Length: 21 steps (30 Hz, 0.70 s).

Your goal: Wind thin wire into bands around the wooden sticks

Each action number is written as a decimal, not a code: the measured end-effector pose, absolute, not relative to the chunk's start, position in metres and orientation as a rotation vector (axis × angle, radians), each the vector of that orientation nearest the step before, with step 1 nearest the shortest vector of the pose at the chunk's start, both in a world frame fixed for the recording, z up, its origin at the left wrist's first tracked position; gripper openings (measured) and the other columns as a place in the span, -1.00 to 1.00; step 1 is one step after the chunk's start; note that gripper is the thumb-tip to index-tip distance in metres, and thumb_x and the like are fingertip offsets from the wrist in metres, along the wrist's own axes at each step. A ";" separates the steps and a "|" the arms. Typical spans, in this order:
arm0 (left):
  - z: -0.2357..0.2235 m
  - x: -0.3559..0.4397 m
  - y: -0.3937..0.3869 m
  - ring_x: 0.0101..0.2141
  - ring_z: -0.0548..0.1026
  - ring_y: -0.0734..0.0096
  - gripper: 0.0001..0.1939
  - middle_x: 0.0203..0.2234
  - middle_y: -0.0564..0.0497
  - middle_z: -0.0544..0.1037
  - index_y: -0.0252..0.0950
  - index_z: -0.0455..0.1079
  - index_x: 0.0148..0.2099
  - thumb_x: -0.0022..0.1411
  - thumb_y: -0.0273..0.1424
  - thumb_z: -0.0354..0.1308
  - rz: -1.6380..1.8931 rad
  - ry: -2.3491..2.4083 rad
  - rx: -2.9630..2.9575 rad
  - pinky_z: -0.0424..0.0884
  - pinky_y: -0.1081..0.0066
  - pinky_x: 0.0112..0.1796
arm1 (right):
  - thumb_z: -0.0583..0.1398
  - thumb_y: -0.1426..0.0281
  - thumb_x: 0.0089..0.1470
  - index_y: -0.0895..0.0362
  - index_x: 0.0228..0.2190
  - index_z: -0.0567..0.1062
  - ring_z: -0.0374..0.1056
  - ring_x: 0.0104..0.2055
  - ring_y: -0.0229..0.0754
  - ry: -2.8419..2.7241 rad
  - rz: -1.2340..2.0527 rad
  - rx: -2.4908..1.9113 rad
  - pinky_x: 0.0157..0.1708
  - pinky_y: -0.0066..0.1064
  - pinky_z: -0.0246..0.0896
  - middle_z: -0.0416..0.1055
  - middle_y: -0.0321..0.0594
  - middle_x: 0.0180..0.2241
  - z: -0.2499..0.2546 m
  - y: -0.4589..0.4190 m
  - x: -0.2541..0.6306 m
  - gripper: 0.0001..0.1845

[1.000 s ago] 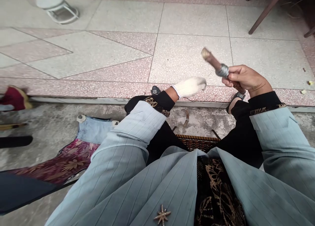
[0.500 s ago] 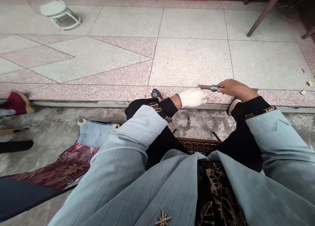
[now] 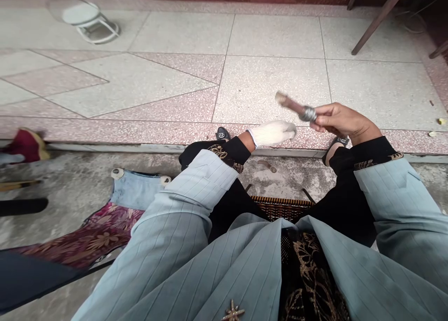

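My right hand is bare and grips a short brown stick-like tool with silver wire wound round it near my fingers. Its pale, blurred free end points up and left, above the tiled step. My left hand, in a white knitted glove, is closed just left of and below the tool, apart from it. The glove hides what it holds, if anything. Below the glove shows a small curved brown piece; whether it lies on the concrete or hangs there I cannot tell.
A tiled step runs across in front of my feet. A white stool stands on it at far left, with wooden legs at far right. Beside my left arm is a patterned cloth. A woven seat is under me.
My right hand has risen slightly, lifting and tilting the tool so that its free end points upward. The gloved left hand has shifted up a little. The curved piece below it appears at another angle.
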State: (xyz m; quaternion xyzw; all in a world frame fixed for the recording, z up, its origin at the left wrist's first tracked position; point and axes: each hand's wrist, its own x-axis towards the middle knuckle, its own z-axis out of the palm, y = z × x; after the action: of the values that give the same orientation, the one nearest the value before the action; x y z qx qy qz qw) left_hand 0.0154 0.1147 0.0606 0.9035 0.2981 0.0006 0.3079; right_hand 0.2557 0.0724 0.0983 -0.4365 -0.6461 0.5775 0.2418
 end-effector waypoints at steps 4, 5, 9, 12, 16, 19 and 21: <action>0.060 0.019 0.113 -0.37 0.44 0.35 -0.63 -0.36 -0.06 0.56 -0.28 0.48 -0.14 0.33 -0.27 -0.13 0.019 0.710 2.360 0.28 0.37 -0.30 | 0.35 -0.02 -0.04 0.08 -0.23 0.51 0.16 -0.53 -0.32 -1.362 1.400 -1.186 -0.54 -0.41 0.17 0.30 -0.31 -0.51 0.100 0.074 0.251 -0.51; 0.058 0.019 0.113 -0.37 0.43 0.36 -0.64 -0.37 -0.05 0.56 -0.28 0.47 -0.16 0.33 -0.27 -0.13 0.001 0.705 2.381 0.27 0.37 -0.31 | 0.33 -0.02 -0.02 0.06 -0.25 0.49 0.16 -0.53 -0.30 -1.314 1.354 -1.215 -0.54 -0.41 0.17 0.29 -0.31 -0.50 0.100 0.076 0.251 -0.54; 0.048 0.021 0.108 -0.40 0.42 0.36 -0.66 -0.37 -0.03 0.54 -0.26 0.45 -0.17 0.34 -0.27 -0.14 -0.070 0.613 2.526 0.20 0.37 -0.35 | 0.24 0.03 0.10 0.04 -0.33 0.42 0.18 -0.51 -0.25 -1.239 1.194 -1.389 -0.55 -0.39 0.17 0.27 -0.28 -0.50 0.094 0.081 0.253 -0.66; 0.045 0.021 0.106 -0.38 0.43 0.34 -0.66 -0.35 -0.02 0.55 -0.23 0.45 -0.16 0.35 -0.27 -0.14 -0.081 0.561 2.613 0.17 0.36 -0.37 | 0.24 0.14 0.12 0.09 -0.37 0.44 0.16 -0.53 -0.28 -1.279 1.108 -1.531 -0.54 -0.38 0.12 0.28 -0.26 -0.50 0.083 0.086 0.256 -0.73; 0.044 0.021 0.105 -0.37 0.44 0.32 -0.65 -0.32 -0.03 0.56 -0.21 0.46 -0.14 0.37 -0.26 -0.16 -0.102 0.548 2.660 0.16 0.34 -0.37 | 0.24 0.25 0.10 0.17 -0.29 0.54 0.20 -0.52 -0.25 -1.519 0.889 -1.864 -0.47 -0.34 0.10 0.34 -0.22 -0.52 0.070 0.093 0.260 -0.77; 0.046 0.022 0.104 -0.38 0.45 0.31 -0.62 -0.32 -0.06 0.57 -0.22 0.46 -0.12 0.39 -0.26 -0.18 -0.112 0.546 2.703 0.17 0.33 -0.35 | 0.24 0.25 0.09 0.15 -0.22 0.60 0.29 -0.42 -0.14 -1.852 0.681 -2.101 -0.40 -0.29 0.11 0.45 -0.13 -0.43 0.064 0.096 0.263 -0.73; 0.048 0.022 0.103 -0.38 0.45 0.30 -0.62 -0.33 -0.09 0.57 -0.24 0.47 -0.09 0.39 -0.26 -0.17 -0.137 0.611 2.715 0.18 0.32 -0.35 | 0.26 0.28 0.05 0.14 -0.29 0.63 0.31 -0.40 -0.10 -2.078 0.647 -2.228 -0.38 -0.26 0.10 0.47 -0.08 -0.40 0.061 0.096 0.265 -0.77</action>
State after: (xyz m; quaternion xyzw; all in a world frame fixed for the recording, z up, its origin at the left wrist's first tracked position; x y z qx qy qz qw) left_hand 0.0221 0.1028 0.0484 0.9591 0.2160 -0.0483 0.1767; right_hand 0.2647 0.0956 0.0609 -0.7152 -0.6671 0.2079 0.0136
